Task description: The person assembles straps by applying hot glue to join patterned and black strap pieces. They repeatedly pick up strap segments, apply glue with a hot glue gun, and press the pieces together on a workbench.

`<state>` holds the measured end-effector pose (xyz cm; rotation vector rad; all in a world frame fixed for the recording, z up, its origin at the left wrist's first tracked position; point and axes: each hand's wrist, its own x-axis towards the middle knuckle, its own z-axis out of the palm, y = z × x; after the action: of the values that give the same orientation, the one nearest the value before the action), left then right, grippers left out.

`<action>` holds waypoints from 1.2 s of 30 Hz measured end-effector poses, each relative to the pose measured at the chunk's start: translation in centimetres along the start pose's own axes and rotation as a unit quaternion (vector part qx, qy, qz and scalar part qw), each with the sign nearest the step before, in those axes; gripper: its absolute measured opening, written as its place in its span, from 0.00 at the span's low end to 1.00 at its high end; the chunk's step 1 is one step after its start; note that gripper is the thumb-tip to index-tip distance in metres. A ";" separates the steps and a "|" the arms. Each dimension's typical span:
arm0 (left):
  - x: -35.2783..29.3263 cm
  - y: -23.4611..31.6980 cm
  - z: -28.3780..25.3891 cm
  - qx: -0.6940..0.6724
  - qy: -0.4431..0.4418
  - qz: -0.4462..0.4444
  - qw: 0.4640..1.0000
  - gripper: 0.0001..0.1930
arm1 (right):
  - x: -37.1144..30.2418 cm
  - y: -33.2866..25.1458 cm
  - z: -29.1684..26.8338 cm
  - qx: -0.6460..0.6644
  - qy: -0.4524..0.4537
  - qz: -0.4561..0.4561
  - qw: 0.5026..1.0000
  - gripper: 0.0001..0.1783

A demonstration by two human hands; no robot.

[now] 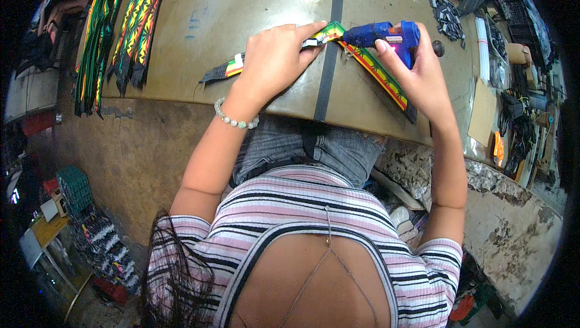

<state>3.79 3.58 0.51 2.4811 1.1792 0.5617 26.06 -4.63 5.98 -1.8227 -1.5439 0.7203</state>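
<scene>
Currently left hand [275, 62] is pressing flat on the strap [338, 41], fingers spread, pinning it to the table [241, 19]. Right hand [420, 77] is gripping the blue glue gun [386, 35], nozzle touching the strap.

A worn tan worktable [241, 19] catches overhead glare; a green crate [75, 188] sits on the floor.

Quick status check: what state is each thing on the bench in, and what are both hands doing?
left hand: pressing flat on the striped strap
right hand: gripping the glue gun
blue glue gun: held, nozzle at the strap's fold
striped strap: bent into a V on the table
black webbing strip: lying flat across the table
finished straps: piled, hanging over the edge
</scene>
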 end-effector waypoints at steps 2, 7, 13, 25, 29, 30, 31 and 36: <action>0.0 0.0 0.0 0.010 0.003 0.004 1.000 0.18 | -0.5 0.2 0.2 -0.013 0.002 -0.001 1.000 0.22; -0.1 -0.2 0.3 -0.005 -0.004 -0.007 1.000 0.19 | -1.4 0.4 0.7 -0.034 0.026 -0.053 0.998 0.24; 0.0 -0.2 0.2 -0.002 -0.011 -0.007 1.000 0.19 | -3.4 0.1 -1.0 0.205 -0.098 0.049 0.973 0.23; -0.8 1.4 -0.5 0.018 -0.044 -0.032 0.998 0.19 | -12.9 18.0 -16.4 -0.331 0.357 0.374 0.789 0.40; -0.9 1.6 -0.5 0.025 -0.054 -0.035 0.998 0.19 | -10.3 13.8 -16.6 -0.228 0.293 0.183 0.910 0.29; -1.0 1.6 -0.5 0.026 -0.055 -0.032 0.998 0.19 | -7.5 14.0 -15.7 -0.139 0.325 0.101 0.930 0.20; -1.1 1.5 -0.5 0.019 -0.056 -0.028 0.998 0.19 | -4.5 14.6 -15.4 -0.131 0.305 0.089 0.939 0.18; -2.5 1.3 -1.0 0.008 -0.068 -0.006 0.998 0.21 | 5.5 21.3 -13.7 -0.295 0.274 0.139 0.905 0.21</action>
<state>2.69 0.94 1.48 2.4799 1.1506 0.3746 50.87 -3.19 -1.34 -2.4441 -1.1932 -0.1972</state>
